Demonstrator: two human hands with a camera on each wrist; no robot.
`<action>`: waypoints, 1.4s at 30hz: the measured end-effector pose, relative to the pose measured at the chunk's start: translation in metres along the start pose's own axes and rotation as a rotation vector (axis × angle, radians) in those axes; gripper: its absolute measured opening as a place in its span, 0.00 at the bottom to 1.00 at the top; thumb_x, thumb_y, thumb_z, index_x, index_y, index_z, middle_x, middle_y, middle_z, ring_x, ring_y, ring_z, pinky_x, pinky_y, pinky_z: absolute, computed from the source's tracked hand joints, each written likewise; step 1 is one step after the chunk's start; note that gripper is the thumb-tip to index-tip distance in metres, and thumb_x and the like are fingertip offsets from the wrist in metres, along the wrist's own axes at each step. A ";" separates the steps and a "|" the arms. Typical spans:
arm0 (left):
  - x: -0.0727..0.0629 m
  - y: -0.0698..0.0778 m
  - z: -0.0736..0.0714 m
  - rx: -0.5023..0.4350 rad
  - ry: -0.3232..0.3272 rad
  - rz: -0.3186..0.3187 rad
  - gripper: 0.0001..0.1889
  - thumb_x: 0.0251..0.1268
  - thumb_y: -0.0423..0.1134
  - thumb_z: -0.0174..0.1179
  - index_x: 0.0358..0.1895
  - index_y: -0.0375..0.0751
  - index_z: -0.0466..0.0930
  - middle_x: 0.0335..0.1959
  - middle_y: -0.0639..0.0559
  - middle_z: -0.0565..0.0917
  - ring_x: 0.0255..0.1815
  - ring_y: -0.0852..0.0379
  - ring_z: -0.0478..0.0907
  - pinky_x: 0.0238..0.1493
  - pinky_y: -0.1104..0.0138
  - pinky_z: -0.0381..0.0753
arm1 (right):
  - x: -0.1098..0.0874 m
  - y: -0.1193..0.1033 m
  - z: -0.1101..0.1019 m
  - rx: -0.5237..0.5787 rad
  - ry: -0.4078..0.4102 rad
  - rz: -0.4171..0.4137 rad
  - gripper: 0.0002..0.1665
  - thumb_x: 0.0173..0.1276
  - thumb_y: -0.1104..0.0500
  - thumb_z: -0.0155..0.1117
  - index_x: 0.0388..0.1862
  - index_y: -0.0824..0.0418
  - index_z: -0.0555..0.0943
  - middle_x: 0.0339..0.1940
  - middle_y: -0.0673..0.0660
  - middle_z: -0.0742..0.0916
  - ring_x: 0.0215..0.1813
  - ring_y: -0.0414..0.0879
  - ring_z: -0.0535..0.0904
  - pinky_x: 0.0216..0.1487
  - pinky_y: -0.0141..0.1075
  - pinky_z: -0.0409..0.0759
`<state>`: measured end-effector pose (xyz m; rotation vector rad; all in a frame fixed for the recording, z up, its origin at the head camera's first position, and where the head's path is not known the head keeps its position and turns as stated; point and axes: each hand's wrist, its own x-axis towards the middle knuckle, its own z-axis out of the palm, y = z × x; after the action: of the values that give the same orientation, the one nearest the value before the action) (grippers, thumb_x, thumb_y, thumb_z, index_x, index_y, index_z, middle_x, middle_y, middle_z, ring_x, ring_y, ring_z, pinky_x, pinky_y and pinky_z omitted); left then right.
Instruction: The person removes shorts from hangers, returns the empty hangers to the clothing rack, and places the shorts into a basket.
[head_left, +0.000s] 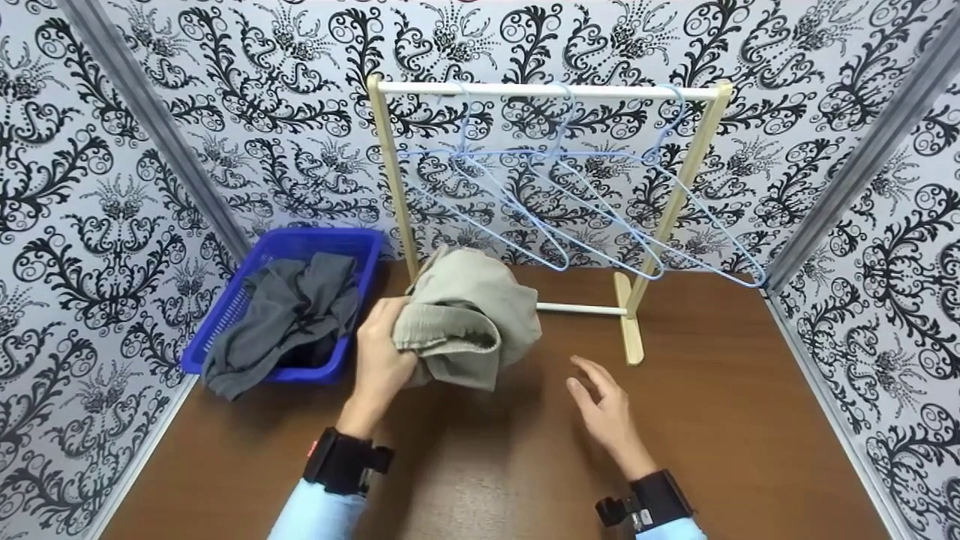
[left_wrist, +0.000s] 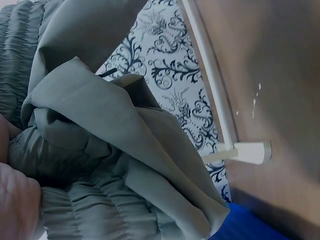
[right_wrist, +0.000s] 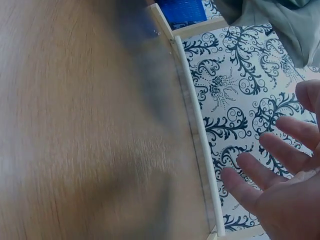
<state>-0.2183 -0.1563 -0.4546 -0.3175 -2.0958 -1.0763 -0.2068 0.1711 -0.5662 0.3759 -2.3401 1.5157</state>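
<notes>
My left hand (head_left: pixel 383 351) grips a bunched grey-green garment (head_left: pixel 480 300) by its gathered elastic band and holds it up over the table. In the left wrist view, the garment's folds (left_wrist: pixel 125 125) fill much of the picture, with the ribbed elastic close to the fingers. My right hand (head_left: pixel 609 411) is to the right of the garment, apart from it, with fingers spread and nothing held. The right wrist view shows its fingers (right_wrist: pixel 280 155) extended, while a corner of the garment (right_wrist: pixel 295 30) shows at the top right.
Behind the garment stands a wooden rack (head_left: pixel 394 172) with a white top rail (head_left: pixel 510 89). Light blue wire hangers (head_left: pixel 559 161) hang from it. On the left, a blue basket (head_left: pixel 199 356) holds dark grey clothing (head_left: pixel 292 307), partly draped over its front rim. Patterned walls (head_left: pixel 112 187) surround the brown table (head_left: pixel 735 420).
</notes>
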 end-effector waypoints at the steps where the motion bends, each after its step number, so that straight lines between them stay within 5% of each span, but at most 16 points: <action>1: 0.002 0.000 -0.002 -0.002 0.006 -0.003 0.26 0.36 0.17 0.63 0.46 0.34 0.85 0.41 0.42 0.85 0.44 0.43 0.84 0.50 0.49 0.81 | 0.000 0.000 0.000 -0.013 0.001 -0.004 0.21 0.75 0.65 0.63 0.64 0.70 0.80 0.64 0.67 0.83 0.61 0.67 0.81 0.55 0.42 0.84; 4: 0.006 -0.003 -0.009 0.002 0.024 -0.013 0.25 0.38 0.16 0.62 0.46 0.34 0.85 0.42 0.42 0.86 0.45 0.42 0.84 0.51 0.49 0.80 | 0.002 0.000 -0.001 -0.058 0.000 -0.008 0.21 0.75 0.63 0.64 0.64 0.69 0.81 0.65 0.67 0.83 0.64 0.65 0.80 0.59 0.53 0.81; 13: 0.017 -0.013 -0.025 0.009 0.079 -0.002 0.23 0.41 0.16 0.61 0.47 0.33 0.85 0.43 0.40 0.86 0.47 0.41 0.83 0.54 0.50 0.79 | 0.008 -0.003 -0.008 -0.082 -0.006 -0.006 0.21 0.76 0.61 0.64 0.65 0.65 0.81 0.66 0.64 0.83 0.69 0.61 0.77 0.70 0.45 0.72; 21: 0.025 -0.021 -0.038 0.011 0.136 -0.043 0.23 0.41 0.16 0.59 0.47 0.30 0.85 0.44 0.37 0.85 0.47 0.40 0.82 0.58 0.49 0.78 | 0.011 -0.005 -0.010 -0.071 -0.012 -0.008 0.21 0.76 0.61 0.63 0.66 0.65 0.81 0.67 0.64 0.83 0.70 0.62 0.76 0.69 0.57 0.70; 29: 0.032 -0.032 -0.054 0.001 0.200 -0.150 0.24 0.41 0.17 0.58 0.49 0.28 0.84 0.45 0.34 0.85 0.49 0.38 0.81 0.60 0.49 0.76 | 0.010 -0.003 -0.010 -0.084 0.001 -0.018 0.21 0.75 0.62 0.65 0.64 0.67 0.81 0.65 0.63 0.84 0.69 0.61 0.78 0.70 0.35 0.71; 35: 0.035 -0.046 -0.064 0.022 0.261 -0.230 0.26 0.41 0.17 0.55 0.51 0.29 0.84 0.48 0.36 0.84 0.51 0.43 0.79 0.61 0.53 0.74 | 0.010 -0.004 -0.011 -0.079 0.007 -0.022 0.21 0.75 0.62 0.64 0.64 0.66 0.82 0.65 0.64 0.84 0.69 0.62 0.77 0.70 0.35 0.70; 42: 0.037 -0.061 -0.074 0.026 0.340 -0.327 0.28 0.41 0.16 0.53 0.52 0.28 0.83 0.48 0.37 0.83 0.51 0.46 0.77 0.61 0.58 0.72 | 0.008 -0.003 -0.009 -0.077 0.014 -0.040 0.20 0.74 0.63 0.65 0.63 0.67 0.82 0.64 0.64 0.84 0.68 0.63 0.78 0.67 0.23 0.65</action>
<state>-0.2379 -0.2557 -0.4377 0.2184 -1.8880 -1.1933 -0.2118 0.1779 -0.5571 0.3902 -2.3576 1.4012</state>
